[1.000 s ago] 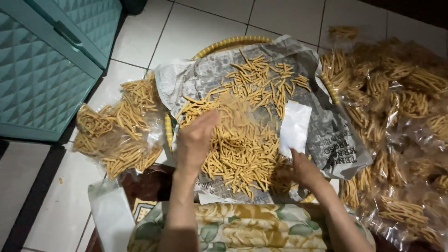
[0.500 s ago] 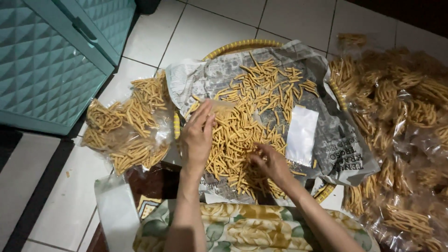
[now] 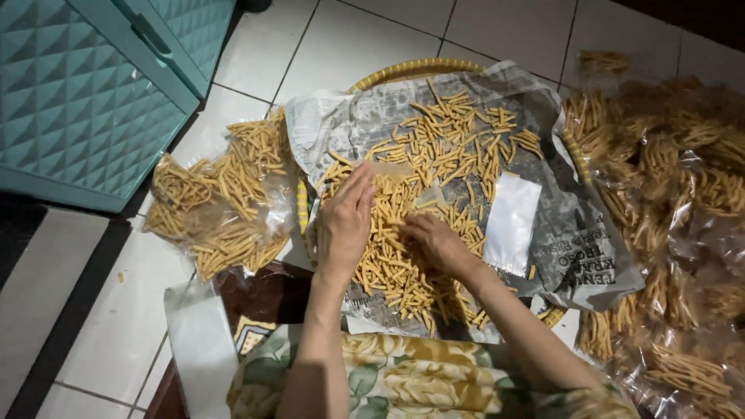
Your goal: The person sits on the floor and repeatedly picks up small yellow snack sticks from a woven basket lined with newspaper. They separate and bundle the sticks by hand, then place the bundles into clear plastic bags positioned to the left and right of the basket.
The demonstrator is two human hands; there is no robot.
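A heap of thin golden snack sticks [image 3: 446,155] lies on newspaper [image 3: 578,240] spread over a round woven tray [image 3: 419,67]. My left hand [image 3: 345,221] rests edge-on on the near part of the heap, its fingers pinching a small clear bag [image 3: 400,174] that lies over the sticks. My right hand [image 3: 436,242] is just to its right, fingers curled down into the sticks, close to the left palm. An empty clear bag [image 3: 511,221] lies flat on the newspaper to the right of my right hand.
Filled bags of sticks [image 3: 217,198] lie on the tiled floor left of the tray, and several more [image 3: 683,186] are piled on the right. A teal plastic cabinet [image 3: 85,93] stands at the upper left. Floral cloth [image 3: 403,380] covers my lap.
My right hand has left the flat empty bag and moved left into the heap, ending beside my left hand. My left hand has lowered onto the sticks.
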